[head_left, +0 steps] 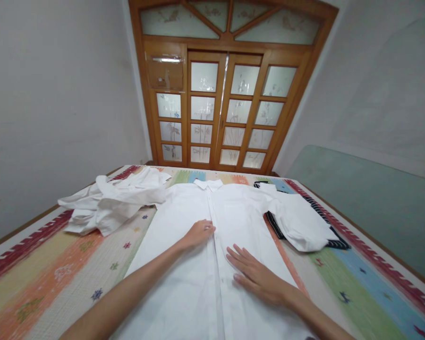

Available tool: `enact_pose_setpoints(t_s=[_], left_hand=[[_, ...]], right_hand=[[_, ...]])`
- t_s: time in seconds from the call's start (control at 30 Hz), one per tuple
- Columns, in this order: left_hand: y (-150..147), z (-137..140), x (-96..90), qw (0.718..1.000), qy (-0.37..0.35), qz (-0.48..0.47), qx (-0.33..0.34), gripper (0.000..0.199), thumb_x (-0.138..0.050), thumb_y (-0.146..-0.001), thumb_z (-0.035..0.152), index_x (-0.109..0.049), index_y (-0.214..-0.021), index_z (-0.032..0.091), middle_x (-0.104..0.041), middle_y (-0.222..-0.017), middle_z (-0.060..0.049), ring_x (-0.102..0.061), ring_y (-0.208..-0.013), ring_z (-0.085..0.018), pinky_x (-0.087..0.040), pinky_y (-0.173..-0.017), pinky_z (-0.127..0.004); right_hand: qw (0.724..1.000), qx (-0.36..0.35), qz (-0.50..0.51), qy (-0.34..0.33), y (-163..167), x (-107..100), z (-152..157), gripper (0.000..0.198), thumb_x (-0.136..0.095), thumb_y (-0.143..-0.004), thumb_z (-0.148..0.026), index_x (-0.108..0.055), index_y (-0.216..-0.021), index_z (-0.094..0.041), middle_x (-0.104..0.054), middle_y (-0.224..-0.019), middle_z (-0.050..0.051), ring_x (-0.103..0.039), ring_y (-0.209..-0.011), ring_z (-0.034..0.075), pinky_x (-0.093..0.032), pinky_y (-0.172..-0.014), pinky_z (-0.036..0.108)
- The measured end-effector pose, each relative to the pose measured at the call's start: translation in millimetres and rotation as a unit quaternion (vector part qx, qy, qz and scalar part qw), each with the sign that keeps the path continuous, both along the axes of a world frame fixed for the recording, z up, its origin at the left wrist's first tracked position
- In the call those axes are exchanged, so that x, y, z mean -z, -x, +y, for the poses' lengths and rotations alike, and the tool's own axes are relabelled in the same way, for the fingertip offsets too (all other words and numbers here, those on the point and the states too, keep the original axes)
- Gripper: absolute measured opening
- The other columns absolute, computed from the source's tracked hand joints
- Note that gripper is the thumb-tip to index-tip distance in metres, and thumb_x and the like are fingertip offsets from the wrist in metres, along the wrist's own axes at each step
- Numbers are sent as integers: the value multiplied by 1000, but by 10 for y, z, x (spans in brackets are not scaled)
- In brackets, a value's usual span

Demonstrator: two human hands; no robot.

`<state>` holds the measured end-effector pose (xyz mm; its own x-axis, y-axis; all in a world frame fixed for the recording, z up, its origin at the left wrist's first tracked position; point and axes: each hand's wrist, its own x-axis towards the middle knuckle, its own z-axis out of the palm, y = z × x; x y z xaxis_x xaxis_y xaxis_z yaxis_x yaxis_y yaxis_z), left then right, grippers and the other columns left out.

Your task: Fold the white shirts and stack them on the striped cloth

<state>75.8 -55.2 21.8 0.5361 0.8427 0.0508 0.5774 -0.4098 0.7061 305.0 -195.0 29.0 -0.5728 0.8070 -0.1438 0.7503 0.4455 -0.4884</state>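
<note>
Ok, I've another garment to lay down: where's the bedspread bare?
Bare patterned bedspread lies left of the white collared shirt, nearer than the crumpled white garment; also right, nearer than white cloth over black-striped fabric. Crowded: mid-shirt, with the left hand and right hand.

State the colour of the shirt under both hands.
The shirt is white, shown in the head view.

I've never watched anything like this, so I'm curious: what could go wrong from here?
The left hand curls at the front edge of the white shirt; a tug there might skew it. The right hand is spread over the shirt; sliding it could push in wrinkles. The crumpled white cloth lies close beside the shirt, so shifting one might drag the other.
</note>
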Motion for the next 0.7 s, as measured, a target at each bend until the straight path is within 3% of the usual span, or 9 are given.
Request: enact_pose_setpoints(t_s=[0.1, 0.23, 0.43, 0.57, 0.7], left_hand=[[-85, -128, -35, 989, 114, -88, -21, 22, -54, -82, 30, -69, -86, 15, -74, -95, -7, -68, -89, -19, -53, -81, -30], [-152, -328, -57, 945, 272, -176, -43, 18, -63, -75, 30, -62, -81, 13, -68, -69, -2, -62, -59, -13, -48, -50, -21], [-179, -632, 13, 902, 388, -188, -16, 29, -73, -66, 32, -56, -83, 14, -62, -58, 2, -61, -48, -13, -52, -46, -25], [-138, -756, 43, 887, 403, -222, -42, 41, -75, -63, 23, -51, -94, 15, -64, -60, 1, -64, -50, -15, -54, -46, -25], [-48, -825, 23, 883, 378, -263, -91, 44, -69, -69, 24, -43, -104, 19, -61, -61, 7, -60, -48, -11, -53, -46, -22]], right_hand=[[999, -5, 7, 35, -51, -68, -237, 68, -43, -95, -57, -20, -154, -31, -10, -161, 4, -5, -149, 27, -11, -121, 51], [997, -14, -2, 69, -162, -105, -510, 89, -61, -81, -63, -21, -154, -30, -5, -162, 7, -4, -148, 33, -15, -118, 55], [1000, 6, -2, 2, -581, -83, -872, 95, -71, -74, -58, -23, -153, -34, -14, -161, 6, -7, -147, 34, -20, -116, 58], [994, 54, -5, -99, -896, 24, -1090, 86, -71, -76, -45, -29, -151, -39, -30, -157, 5, -26, -143, 34, -34, -112, 55], [978, 70, -10, -196, -1098, 177, -1197, 63, -64, -81, -33, -48, -141, -42, -53, -142, 3, -50, -130, 33, -47, -104, 49]])
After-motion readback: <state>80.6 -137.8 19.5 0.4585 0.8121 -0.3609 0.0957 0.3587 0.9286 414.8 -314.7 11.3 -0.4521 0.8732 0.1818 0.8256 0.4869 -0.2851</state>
